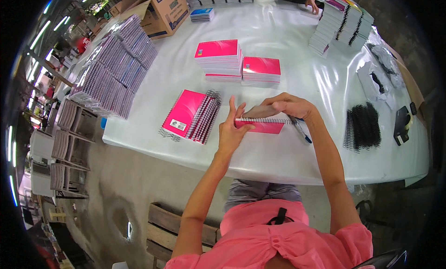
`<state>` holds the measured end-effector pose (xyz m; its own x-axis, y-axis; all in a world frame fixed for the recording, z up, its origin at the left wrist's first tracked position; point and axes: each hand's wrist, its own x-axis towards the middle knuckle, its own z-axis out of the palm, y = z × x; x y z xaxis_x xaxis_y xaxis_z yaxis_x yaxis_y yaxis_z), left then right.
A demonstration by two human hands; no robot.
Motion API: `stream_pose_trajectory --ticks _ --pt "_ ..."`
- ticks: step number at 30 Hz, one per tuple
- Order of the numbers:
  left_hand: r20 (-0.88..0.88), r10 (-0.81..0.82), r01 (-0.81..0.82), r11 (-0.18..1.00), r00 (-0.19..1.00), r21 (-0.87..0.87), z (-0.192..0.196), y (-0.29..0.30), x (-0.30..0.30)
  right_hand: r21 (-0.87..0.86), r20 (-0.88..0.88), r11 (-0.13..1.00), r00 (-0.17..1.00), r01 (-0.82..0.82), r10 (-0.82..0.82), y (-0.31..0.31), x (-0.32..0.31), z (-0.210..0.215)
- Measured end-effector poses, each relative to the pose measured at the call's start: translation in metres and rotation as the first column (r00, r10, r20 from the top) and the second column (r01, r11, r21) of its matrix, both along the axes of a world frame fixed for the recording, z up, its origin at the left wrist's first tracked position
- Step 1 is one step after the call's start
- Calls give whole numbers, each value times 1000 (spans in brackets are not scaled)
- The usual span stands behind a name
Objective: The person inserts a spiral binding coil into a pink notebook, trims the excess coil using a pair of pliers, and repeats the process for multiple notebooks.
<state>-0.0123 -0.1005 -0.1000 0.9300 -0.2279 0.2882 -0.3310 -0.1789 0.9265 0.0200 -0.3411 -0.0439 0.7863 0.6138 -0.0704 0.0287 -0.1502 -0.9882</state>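
Note:
A pink spiral notebook point(265, 127) is tilted up off the white table in front of me, its bound edge facing up. My left hand point(231, 129) grips its left end, thumb on the pink cover. My right hand point(292, 105) curls over the far side by a blurred grey-brown sheet point(260, 111), its fingers closed on the notebook. A dark coil runs along the holes and sticks out under the right hand. Beside it a slender blue-ended tool point(304, 133) points down toward the table; whether the hand holds it is unclear.
Coil-bound pink notebooks point(186, 112) lie left of my hands. Pink unbound stacks point(217, 55) stand beyond. Loose black coils point(362, 127) and a black tape dispenser point(402, 125) lie right. Wrapped notebook stacks point(114, 64), a cardboard box point(165, 13) and another person's hand point(312, 3) are farther off.

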Motion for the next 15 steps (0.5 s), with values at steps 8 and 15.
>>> stream_pose_trajectory --ticks 8,15 --pt "-128 -99 85 990 987 -115 -8 8 5 -283 69 959 997 -15 36 7 -7 7" --pt "-132 -374 347 919 918 -188 -21 34 25 -319 213 925 966 208 -144 -37 -30 23"
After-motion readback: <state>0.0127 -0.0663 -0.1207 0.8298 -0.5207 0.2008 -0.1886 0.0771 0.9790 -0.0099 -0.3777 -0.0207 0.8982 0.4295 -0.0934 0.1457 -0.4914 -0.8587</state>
